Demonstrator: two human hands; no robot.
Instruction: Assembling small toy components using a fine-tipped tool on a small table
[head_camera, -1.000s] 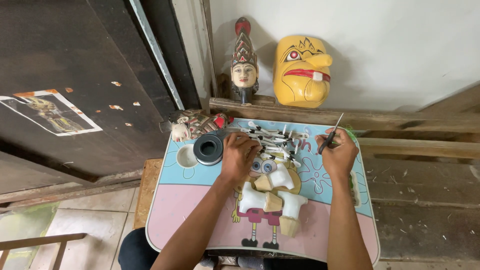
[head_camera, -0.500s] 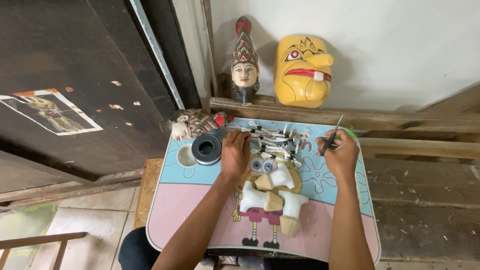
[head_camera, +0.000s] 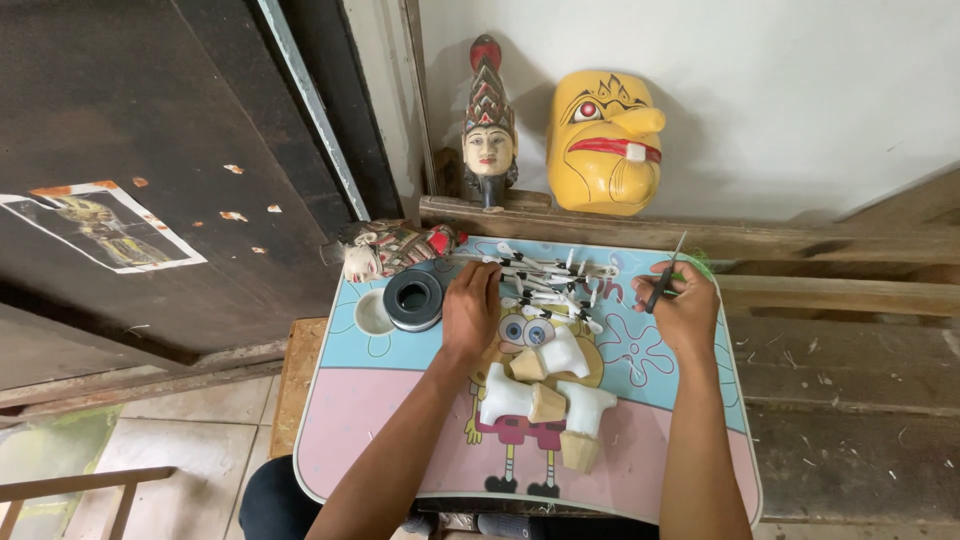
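My left hand rests palm down on a small pink and blue cartoon-printed table, fingers touching a pile of thin white sticks with black bands. What the fingers grip is hidden. My right hand is closed on a pair of small scissors, blades pointing up and away. Three white and tan carved wooden pieces lie on the table between my forearms.
A black roll of tape and a round white cup recess sit left of my left hand. A painted puppet figure lies at the table's back-left corner. A carved head and a yellow mask stand on a wooden ledge behind.
My left hand has shifted slightly forward onto the stick pile. The right hand with the scissors stays almost where it was.
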